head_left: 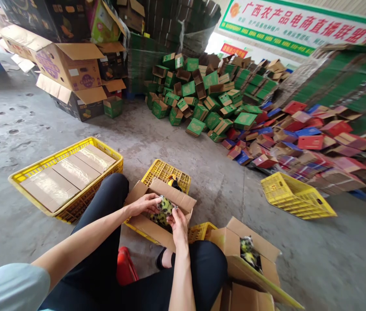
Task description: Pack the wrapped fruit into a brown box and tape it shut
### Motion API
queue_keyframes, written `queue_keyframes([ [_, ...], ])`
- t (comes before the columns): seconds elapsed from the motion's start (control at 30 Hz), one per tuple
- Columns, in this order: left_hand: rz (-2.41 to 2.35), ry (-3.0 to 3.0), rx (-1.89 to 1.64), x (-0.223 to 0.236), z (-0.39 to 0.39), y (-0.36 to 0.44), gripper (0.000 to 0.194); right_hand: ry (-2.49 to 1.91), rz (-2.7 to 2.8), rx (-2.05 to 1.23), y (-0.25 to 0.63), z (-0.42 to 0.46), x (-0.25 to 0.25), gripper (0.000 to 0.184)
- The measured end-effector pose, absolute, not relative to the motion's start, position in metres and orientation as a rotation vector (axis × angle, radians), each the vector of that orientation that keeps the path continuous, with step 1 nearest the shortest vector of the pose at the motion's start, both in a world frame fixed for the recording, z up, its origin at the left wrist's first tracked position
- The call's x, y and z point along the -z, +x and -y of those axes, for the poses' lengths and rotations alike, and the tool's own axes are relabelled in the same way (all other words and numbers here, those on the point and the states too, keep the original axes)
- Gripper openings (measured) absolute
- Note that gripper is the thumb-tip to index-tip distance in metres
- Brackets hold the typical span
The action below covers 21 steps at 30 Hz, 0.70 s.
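Observation:
Both hands are over an open cardboard box (178, 195) between my knees, holding a small clear-wrapped pack with a green and dark pattern (166, 205). My left hand (145, 204) pinches its left edge. On the right edge, the fingers of my right hand (178, 223) are closed. More green and dark contents (161, 220) show inside the box just below; what they are I cannot make out. The box rests on a yellow plastic crate (140, 231). Behind it, a black and yellow object (174, 183) lies on another yellow crate (157, 169).
At left, a yellow crate (19, 178) holds taped cartons (75, 170). To the right stands an open carton (231, 242) with wrapped packs (250, 252). A yellow basket (296, 196) lies farther right. Green boxes (195, 126) and red boxes (310, 141) are heaped behind. Large cartons (69, 71) are stacked back left.

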State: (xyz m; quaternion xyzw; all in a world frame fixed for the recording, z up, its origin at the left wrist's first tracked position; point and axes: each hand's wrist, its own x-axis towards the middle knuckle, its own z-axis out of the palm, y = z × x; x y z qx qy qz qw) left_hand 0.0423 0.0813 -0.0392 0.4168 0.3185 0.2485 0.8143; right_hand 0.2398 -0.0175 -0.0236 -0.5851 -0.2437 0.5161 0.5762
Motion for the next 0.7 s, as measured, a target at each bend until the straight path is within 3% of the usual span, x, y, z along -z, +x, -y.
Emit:
queue_keyframes([
  [0.23,-0.653,0.956,-0.561,0.0371,-0.0813,0.0399,0.061,-1.414,0.597,-1.221,0.2382,0.0174,0.0225,0.054],
  [0.7,-0.601,0.842,-0.604,0.0378,-0.0846,0.0435,0.060,-1.355,0.717,-1.281,0.2340,0.0177,0.0242,0.065],
])
